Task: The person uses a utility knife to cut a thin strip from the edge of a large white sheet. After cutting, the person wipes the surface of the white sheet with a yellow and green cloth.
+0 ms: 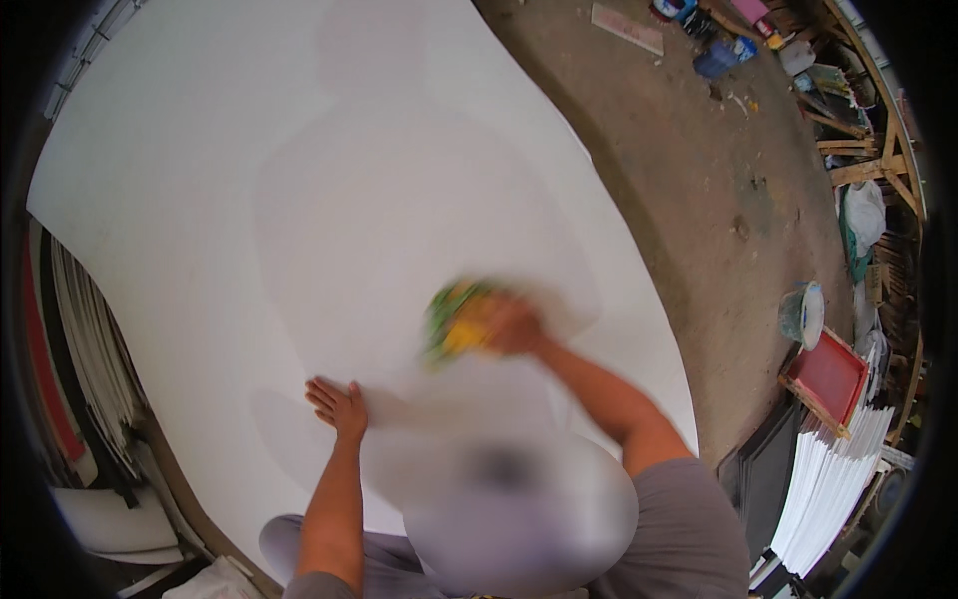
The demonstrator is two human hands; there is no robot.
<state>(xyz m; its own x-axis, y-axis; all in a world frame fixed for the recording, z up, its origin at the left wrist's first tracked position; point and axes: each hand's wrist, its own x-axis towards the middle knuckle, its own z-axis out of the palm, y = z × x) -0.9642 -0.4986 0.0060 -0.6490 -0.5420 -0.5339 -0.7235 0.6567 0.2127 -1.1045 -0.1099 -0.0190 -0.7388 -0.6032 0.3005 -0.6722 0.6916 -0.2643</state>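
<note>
A large white sheet (180, 200) spreads out before me and fills most of the view. My right hand (512, 322) presses a crumpled green and yellow cloth (454, 321) against its surface, right of the middle. Motion blurs the cloth and that hand, though the fingers are bent over the fabric. Lower and to the left, my left hand (337, 404) lies flat on the sheet, fingers stretched out and holding nothing. My shadow falls across the white surface beyond both hands.
Brown floor (718, 210) runs along the sheet's right side. Over there stand a bucket (801, 314), a red framed panel (830, 374) and a stack of white sheets (828, 489). Blue containers (723, 58) lie at the far right. More stacked sheets (90, 329) line the left.
</note>
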